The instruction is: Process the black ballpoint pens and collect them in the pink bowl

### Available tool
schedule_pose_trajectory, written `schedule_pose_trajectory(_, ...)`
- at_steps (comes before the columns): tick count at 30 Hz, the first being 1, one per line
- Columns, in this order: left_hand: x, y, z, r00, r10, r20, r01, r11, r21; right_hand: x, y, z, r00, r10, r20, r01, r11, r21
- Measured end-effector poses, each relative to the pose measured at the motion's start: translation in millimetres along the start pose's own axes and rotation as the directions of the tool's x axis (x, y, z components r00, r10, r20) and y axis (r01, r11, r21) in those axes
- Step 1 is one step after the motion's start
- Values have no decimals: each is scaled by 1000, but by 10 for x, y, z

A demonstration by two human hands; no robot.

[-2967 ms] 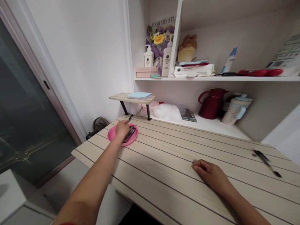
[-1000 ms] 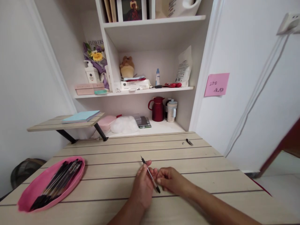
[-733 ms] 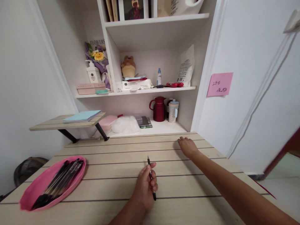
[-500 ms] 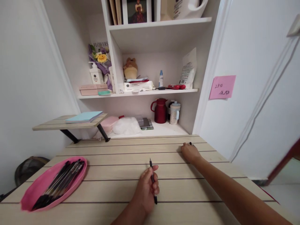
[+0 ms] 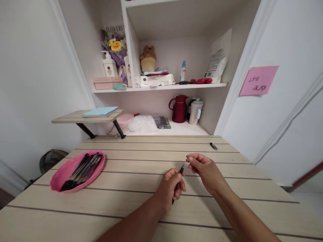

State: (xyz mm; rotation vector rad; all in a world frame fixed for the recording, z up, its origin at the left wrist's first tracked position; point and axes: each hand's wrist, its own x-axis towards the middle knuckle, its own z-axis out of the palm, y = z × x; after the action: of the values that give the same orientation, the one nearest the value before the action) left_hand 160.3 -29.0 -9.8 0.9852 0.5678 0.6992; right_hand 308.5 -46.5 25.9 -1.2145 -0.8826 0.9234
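Observation:
In the head view my left hand (image 5: 169, 188) is closed around a black pen (image 5: 181, 169), its tip pointing up and away from me. My right hand (image 5: 203, 168) is just right of the pen tip, thumb and forefinger pinched together. Something tiny may be between them, too small to name. A short gap separates these fingertips from the pen. Farther back on the right, a black pen cap (image 5: 213, 146) lies on the table. To the left, a pink tray (image 5: 56, 179) holds several black pens (image 5: 82, 171) lying side by side.
A small raised stand (image 5: 68, 117) with light-blue paper (image 5: 100, 111) is at the table's back left. Behind the table, a shelf holds a red jug (image 5: 179, 109), a speckled cup (image 5: 195, 112) and a white fluffy bundle (image 5: 143, 123). A pink note (image 5: 258, 80) is on the right wall.
My right hand has left the pen cap at the back right and come in beside the pen tip. My left hand, holding the pen, has moved slightly right and forward. The view has tilted downward.

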Motion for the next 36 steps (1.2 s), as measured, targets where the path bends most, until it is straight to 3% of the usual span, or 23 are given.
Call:
schedule_pose_trajectory(9,-21,0,3,1000,-8,15,7,997,78,-62,-3,1,997,-71,29,74,992,-107)
schedule_pose_trajectory(16,0,-10,-2,1000,15,17,-16,998,68,-113,14,70,993,-10,117,10,1000,1)
schedule_pose_trajectory(23,18,-37,-42,998,53,37,-56,993,101,-138,36,30,986,64,156,-56,997,-57)
schedule_pose_trajectory(30,-9,-58,12,986,136,-92,-116,974,196,-100,110,17,985,46,168,-29,994,-101)
schedule_pose_trajectory(36,-15,-34,43,985,129,-116,-107,978,177,-136,52,23,975,46,217,-34,998,-60)
